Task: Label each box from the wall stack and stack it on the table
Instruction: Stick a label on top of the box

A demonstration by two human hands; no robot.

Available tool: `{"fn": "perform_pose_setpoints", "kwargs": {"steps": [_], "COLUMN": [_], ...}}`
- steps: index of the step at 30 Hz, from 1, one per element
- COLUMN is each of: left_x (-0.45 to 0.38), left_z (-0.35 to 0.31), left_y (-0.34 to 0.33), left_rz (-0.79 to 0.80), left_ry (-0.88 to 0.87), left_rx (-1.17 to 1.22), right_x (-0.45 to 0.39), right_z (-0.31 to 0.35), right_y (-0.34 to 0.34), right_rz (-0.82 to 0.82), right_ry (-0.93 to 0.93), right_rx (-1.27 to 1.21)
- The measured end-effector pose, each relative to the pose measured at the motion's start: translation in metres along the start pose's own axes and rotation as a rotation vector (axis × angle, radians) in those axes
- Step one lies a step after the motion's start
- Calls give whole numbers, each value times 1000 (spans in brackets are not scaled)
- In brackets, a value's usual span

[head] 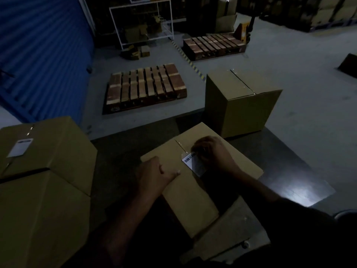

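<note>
A brown cardboard box [193, 194] lies on the dark table [280, 167] right in front of me. A white barcode label [194, 163] sits on its top beside the taped seam. My right hand [212, 153] presses on the label's far edge with bent fingertips. My left hand [154, 176] rests flat on the box's left part, fingers loosely together. At the left stand two stacked boxes [44, 171]; the upper one carries a white label [20, 147]. Another sealed box [241, 103] stands at the table's far side.
Beyond the table, two wooden pallets [144, 86] [214, 45] lie on the grey floor. A blue corrugated wall [42, 55] is at the left, a white metal rack [143, 24] behind. The scene is dim. A lower cardboard piece [231, 235] shows below the box.
</note>
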State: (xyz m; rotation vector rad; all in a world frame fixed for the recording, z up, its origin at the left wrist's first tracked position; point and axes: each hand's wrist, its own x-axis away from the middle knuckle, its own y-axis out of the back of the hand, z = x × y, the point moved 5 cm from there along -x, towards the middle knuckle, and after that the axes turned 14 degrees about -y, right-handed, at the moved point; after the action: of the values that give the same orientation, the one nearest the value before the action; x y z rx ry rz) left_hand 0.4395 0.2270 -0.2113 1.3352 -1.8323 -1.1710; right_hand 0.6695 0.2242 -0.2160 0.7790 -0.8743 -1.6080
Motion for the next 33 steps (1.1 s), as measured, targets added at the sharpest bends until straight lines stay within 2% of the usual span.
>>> {"fn": "perform_pose_setpoints", "kwargs": {"steps": [4,12,19,24,33], "left_x": [-31,-46,-45,-44,-45], "left_z": [-9,-9,-8,-8,-10], "left_y": [-11,-28,-27,-28,-28], "left_rz": [-99,-251,-305,-289,-279], "left_ry": [-103,-191,-214,-187,-207], "left_rx": [-86,-159,-132,-145,-173], "right_x": [46,41,37,29,29], "right_z": [5,7,11,17,15], "right_y": [-8,-9,-14,-21,-23], "right_rz": [-132,-155,-246,-308,-292], "right_ry": [-123,-214,-330,-454,-418], "right_rx": [64,-24,-1,107,157]}}
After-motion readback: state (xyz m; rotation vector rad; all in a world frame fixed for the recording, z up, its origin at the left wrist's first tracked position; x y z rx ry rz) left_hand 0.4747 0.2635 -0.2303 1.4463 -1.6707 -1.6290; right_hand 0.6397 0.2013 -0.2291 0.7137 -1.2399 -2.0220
